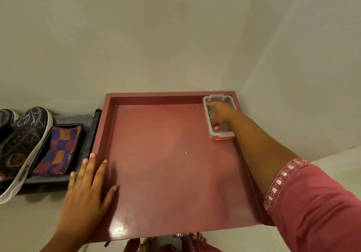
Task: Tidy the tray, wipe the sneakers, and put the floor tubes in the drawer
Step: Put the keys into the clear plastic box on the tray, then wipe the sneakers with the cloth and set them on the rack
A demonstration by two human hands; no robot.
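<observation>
Pale floor and wall surrounding red tray (175, 173), nearly bare. Right hand (219, 114) reaching into clear box (218, 116) at far right corner, grip unclear. Left hand (86, 189) lying flat, spread, on left rim. Sneakers (23, 144) waiting unwiped; tubes unseen.

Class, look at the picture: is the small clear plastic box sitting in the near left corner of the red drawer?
No. The small clear plastic box sits in the far right corner of the red drawer, where the right hand reaches into it.
</observation>
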